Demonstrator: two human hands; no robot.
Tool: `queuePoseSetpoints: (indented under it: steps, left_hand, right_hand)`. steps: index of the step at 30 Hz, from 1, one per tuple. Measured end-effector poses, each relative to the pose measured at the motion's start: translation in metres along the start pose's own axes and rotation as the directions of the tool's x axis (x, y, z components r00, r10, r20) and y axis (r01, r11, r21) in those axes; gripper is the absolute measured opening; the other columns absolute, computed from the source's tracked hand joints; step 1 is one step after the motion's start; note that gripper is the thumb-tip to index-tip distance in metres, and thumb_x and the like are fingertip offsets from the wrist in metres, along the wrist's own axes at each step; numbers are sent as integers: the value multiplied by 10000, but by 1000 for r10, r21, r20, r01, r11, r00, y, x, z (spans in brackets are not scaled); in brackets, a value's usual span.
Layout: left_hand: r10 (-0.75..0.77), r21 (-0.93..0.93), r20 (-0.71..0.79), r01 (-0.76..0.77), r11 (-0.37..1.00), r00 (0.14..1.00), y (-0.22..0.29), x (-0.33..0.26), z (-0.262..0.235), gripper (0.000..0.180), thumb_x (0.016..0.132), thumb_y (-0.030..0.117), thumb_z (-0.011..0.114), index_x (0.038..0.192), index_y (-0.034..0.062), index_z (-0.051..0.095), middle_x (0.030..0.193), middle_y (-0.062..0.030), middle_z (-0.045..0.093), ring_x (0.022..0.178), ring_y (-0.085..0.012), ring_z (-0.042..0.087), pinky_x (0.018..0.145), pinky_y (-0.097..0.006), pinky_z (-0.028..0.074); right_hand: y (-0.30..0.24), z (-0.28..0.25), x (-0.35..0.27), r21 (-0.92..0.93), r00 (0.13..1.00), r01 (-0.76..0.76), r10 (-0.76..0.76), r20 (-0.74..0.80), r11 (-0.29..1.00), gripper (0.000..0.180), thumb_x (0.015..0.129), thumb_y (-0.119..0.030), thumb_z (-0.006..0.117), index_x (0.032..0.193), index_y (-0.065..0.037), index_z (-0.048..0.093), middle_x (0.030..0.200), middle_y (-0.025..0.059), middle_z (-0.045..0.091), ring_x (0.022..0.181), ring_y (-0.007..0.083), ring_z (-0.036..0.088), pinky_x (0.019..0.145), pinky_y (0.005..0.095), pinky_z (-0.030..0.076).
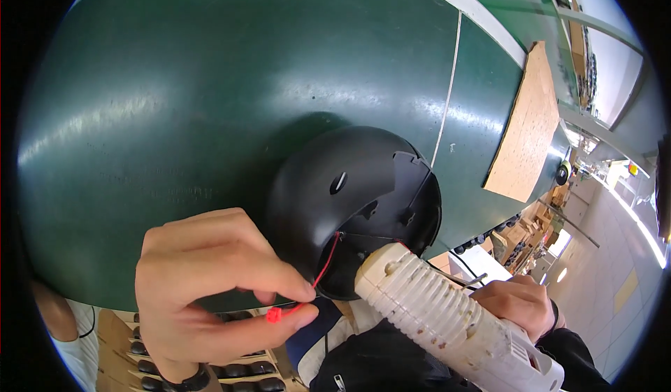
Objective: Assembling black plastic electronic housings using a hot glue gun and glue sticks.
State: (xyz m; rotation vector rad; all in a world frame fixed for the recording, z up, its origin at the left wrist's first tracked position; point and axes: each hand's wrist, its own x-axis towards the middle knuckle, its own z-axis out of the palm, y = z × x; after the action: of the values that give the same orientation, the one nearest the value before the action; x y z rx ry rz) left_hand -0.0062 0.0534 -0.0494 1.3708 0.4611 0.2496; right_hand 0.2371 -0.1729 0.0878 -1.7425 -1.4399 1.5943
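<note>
White glue gun [454, 322] grasped in right grip [521, 304]; red connector [274, 314] pinched by left grip [210, 280], beside black dome housing [349, 214] on green table [175, 112].

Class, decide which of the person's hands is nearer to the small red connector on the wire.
Left. The left hand pinches the red connector between thumb and fingers; the right hand is off to its right, gripping the white glue gun.

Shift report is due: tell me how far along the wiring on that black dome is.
Done: a red wire already runs out of the black dome shell on the green table. In hand: the left hand pinches its red connector; the right hand aims a white glue gun at the shell. Left: no glue visible yet.
</note>
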Motion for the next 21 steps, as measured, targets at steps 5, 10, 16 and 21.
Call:
queuePoseSetpoints:
  steps: [5,10,16,21]
  left_hand:
    - [-310,94,96,302,949,946,12,-32,6,333,682,140,892,919,37,682,780,-52,667,637,-133,607,532,-241,429]
    - [-314,-447,406,486,751,858,11,-60,94,323,925,89,731,1205,-33,626,1066,-96,707,855,-131,648,585,-243,509]
    - [-379,-768,403,533,355,833,15,-71,155,195,1038,132,593,1124,-28,662,889,-50,703,684,-74,620,576,-197,491]
    - [-432,-579,251,492,651,866,22,-62,145,360,1078,210,522,873,-18,710,612,-25,609,521,-84,557,500,-236,423]
  right_hand:
    - [-2,3,-5,-11,997,6,-7,-81,1000,328,869,-182,733,1046,85,668,1022,261,706,685,300,736,507,320,577]
    - [-13,-5,-22,-10,988,-111,109,-110,994,280,868,-167,728,1018,66,684,1014,238,724,718,293,746,533,306,578]
    - [-27,-17,-38,-85,967,-253,253,-9,964,297,873,-170,733,1060,54,677,1040,229,718,825,317,753,643,340,607]
    - [-26,-19,-35,-72,966,-253,256,34,965,359,888,-212,728,1114,55,650,1057,224,701,859,328,746,677,355,617]
